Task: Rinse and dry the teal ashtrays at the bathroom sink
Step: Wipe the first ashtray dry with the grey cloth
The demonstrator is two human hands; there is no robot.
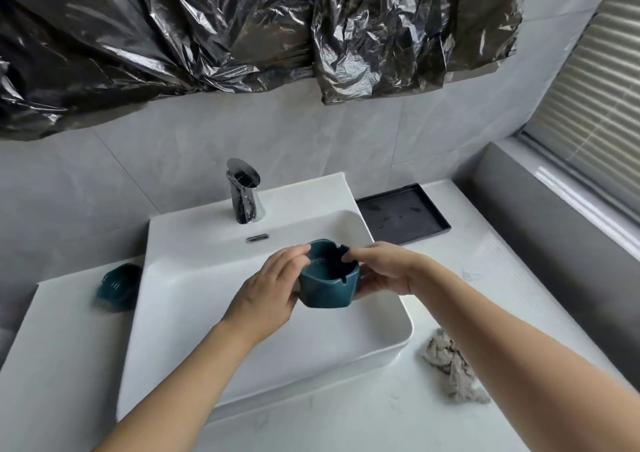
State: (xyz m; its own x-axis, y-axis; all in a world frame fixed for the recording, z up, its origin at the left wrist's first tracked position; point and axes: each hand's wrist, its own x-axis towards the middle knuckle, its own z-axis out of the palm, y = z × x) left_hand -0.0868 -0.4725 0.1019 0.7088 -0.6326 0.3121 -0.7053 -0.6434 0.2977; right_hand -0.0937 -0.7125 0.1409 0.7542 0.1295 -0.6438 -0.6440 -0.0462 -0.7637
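A square teal ashtray (328, 278) is held upright over the white sink basin (194, 313), below the chrome faucet (244, 191). My left hand (268, 292) grips its left side, thumb on the rim. My right hand (377, 271) grips its right side, fingers over the rim. No water runs from the faucet. A second teal ashtray (117, 287) rests on the counter left of the basin. A crumpled grey cloth (450, 365) lies on the counter to the right of the basin.
A black tray (401, 212) sits on the white counter (485, 278) behind and right of the sink. Black plastic sheeting (242, 35) hangs over the wall above. A window with blinds (595, 105) and its grey ledge line the right side.
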